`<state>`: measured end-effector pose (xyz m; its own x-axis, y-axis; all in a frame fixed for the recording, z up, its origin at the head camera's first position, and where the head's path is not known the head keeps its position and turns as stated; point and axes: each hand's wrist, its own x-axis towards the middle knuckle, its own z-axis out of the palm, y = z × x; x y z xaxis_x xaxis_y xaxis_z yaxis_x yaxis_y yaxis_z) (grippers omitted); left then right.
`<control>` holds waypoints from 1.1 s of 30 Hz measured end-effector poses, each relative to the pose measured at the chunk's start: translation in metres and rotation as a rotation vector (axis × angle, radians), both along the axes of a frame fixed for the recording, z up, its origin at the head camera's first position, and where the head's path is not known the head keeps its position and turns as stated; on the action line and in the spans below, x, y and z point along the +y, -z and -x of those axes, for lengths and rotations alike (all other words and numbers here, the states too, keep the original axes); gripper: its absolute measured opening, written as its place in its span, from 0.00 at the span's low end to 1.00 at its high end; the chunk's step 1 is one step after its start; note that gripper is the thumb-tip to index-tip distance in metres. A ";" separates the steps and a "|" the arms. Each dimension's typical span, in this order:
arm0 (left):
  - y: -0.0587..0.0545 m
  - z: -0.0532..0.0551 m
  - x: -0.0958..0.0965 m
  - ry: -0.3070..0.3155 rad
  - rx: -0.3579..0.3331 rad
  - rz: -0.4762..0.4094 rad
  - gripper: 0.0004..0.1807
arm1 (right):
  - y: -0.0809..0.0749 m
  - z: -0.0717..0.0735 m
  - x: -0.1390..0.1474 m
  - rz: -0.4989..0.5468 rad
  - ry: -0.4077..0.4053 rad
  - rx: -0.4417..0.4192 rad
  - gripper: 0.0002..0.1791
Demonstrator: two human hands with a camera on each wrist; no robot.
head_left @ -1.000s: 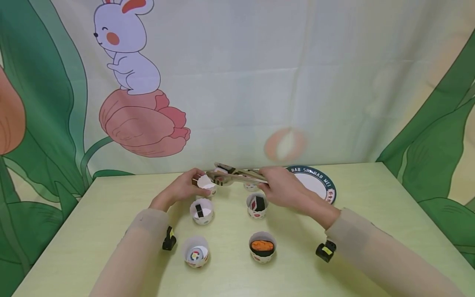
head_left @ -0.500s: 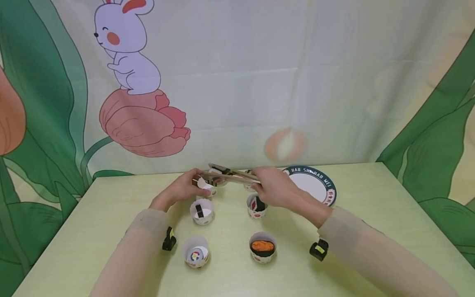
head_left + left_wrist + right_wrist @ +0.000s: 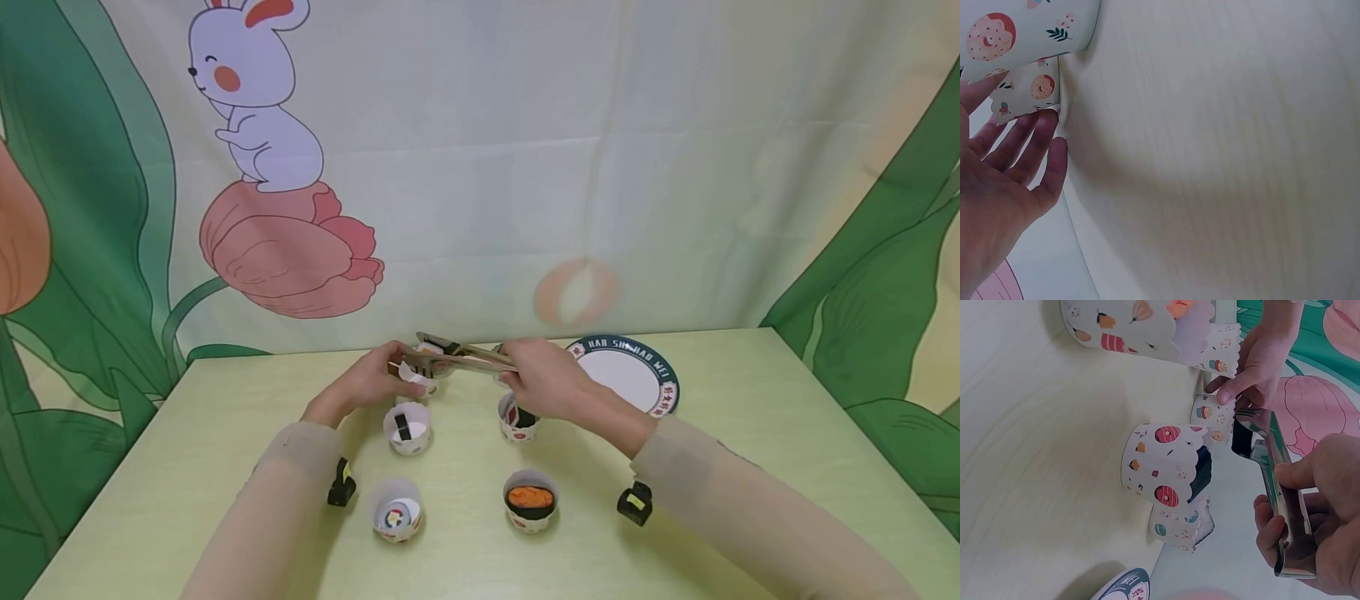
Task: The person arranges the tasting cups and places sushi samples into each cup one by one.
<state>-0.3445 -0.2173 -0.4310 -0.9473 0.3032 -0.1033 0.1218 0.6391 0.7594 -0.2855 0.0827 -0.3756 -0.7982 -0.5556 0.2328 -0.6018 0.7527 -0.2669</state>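
My left hand [image 3: 367, 379] grips a patterned paper cup [image 3: 422, 384] at the back left, its fingers around the side; the left wrist view shows the fingertips at the cup's [image 3: 1029, 90] wall. My right hand [image 3: 551, 379] holds shiny metal tongs [image 3: 472, 358] with fork-like tips, thumb on one arm and fingers beneath. The tips reach left over that cup. Between them shows part of a small sushi piece [image 3: 429, 347], white with orange, mostly covered by the tongs. In the right wrist view the tongs [image 3: 1285, 500] end right at the cup's [image 3: 1212, 419] scalloped rim.
Closer in on the left stand cups with a black-banded piece [image 3: 403, 426] and a round roll [image 3: 394, 515]. On the right, cups hold an orange-topped sushi [image 3: 531, 497] and a dark piece [image 3: 527, 416]; another cup behind is largely hidden. A plate [image 3: 660, 367] lies back right.
My right hand and the tongs have moved left and slightly nearer the back-left cup, carrying the sushi piece over it. My left hand stays on the cup.
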 end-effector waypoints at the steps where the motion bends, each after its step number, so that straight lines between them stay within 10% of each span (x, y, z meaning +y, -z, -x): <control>1: 0.000 0.000 0.000 0.004 0.001 -0.001 0.33 | 0.000 0.000 -0.001 -0.005 0.002 -0.002 0.05; 33: -0.001 0.001 0.002 0.028 0.003 -0.005 0.37 | 0.007 0.000 -0.006 -0.023 0.001 0.024 0.13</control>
<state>-0.3452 -0.2158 -0.4299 -0.9387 0.3301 -0.0990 0.1418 0.6318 0.7621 -0.2858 0.0762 -0.3830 -0.7933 -0.5601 0.2386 -0.6068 0.7594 -0.2348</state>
